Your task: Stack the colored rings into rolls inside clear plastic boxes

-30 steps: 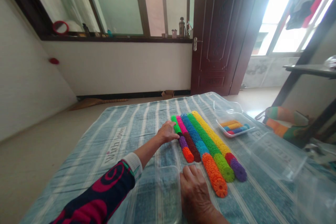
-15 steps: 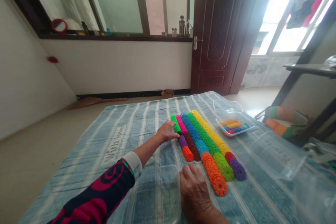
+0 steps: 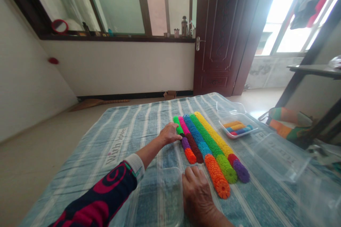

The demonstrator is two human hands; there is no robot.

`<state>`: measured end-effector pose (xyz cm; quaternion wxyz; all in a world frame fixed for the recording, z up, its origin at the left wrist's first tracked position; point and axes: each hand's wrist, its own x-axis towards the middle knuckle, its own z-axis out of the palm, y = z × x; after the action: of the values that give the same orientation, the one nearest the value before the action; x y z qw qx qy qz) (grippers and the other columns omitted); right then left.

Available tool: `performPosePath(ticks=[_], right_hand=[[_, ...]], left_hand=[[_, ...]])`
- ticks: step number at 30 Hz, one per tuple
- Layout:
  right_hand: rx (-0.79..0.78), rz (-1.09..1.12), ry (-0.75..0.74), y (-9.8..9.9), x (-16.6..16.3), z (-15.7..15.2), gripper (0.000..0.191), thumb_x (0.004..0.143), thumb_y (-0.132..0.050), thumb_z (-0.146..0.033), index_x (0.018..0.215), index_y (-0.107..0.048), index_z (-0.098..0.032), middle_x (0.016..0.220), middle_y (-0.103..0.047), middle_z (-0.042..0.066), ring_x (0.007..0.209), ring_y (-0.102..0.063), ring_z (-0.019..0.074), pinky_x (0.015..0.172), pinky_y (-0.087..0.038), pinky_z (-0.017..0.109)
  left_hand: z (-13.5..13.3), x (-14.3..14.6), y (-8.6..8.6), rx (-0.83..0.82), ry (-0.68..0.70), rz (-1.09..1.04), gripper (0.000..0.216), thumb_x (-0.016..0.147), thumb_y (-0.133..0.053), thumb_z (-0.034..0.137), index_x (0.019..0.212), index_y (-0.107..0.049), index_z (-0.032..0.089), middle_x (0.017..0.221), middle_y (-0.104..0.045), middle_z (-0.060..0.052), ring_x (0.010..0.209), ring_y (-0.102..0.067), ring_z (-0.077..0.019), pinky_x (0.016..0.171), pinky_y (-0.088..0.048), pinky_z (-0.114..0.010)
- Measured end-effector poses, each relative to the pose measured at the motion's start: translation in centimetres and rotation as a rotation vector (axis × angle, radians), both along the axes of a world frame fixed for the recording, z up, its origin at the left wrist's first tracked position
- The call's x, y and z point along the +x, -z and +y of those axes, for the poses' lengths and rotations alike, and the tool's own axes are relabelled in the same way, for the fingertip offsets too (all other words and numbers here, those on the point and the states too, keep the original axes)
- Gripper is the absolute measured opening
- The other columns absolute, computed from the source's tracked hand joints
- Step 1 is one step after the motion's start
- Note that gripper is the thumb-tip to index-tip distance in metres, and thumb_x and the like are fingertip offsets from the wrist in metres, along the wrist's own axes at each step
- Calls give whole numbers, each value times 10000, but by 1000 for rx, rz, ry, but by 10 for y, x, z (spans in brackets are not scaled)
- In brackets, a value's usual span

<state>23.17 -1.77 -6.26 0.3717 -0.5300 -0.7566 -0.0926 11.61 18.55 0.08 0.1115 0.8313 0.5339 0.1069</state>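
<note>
Several rows of colourful notched plastic discs, stacked on edge, lie on the striped cloth. My left hand (image 3: 170,133) is at the left end row, its thumb and fingers closed about the bright green discs (image 3: 178,126), near a thin black part. Purple discs (image 3: 185,143) and orange discs (image 3: 190,156) continue this row towards me. My right hand (image 3: 197,191) rests as a fist at the near end of the rows, beside a clear plastic box (image 3: 170,216). Whatever its curled fingers may hold is hidden. The row ending in large orange discs (image 3: 217,176) lies just right of it.
At the right, a clear container (image 3: 239,135) holds yellow, blue and red stacks, with its lid raised behind. Another clear plastic box (image 3: 282,158) lies nearer. The striped cloth (image 3: 112,124) covers the surface; a brown door (image 3: 221,35) stands beyond.
</note>
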Motion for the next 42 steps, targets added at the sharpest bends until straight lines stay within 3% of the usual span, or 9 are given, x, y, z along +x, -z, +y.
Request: performPosePath(ticks=[42], right_hand=[[67,20,0,-4,1,1,187,645,-557,0,627,-536,-185,688,-501,58,678,-364,213,634,-243,336]], left_hand=[[-2,1,0,26,38,54,371,664,-728,375,969,-683,168,1108,-675,-95,1032,-631,-280,843,-496,-312]])
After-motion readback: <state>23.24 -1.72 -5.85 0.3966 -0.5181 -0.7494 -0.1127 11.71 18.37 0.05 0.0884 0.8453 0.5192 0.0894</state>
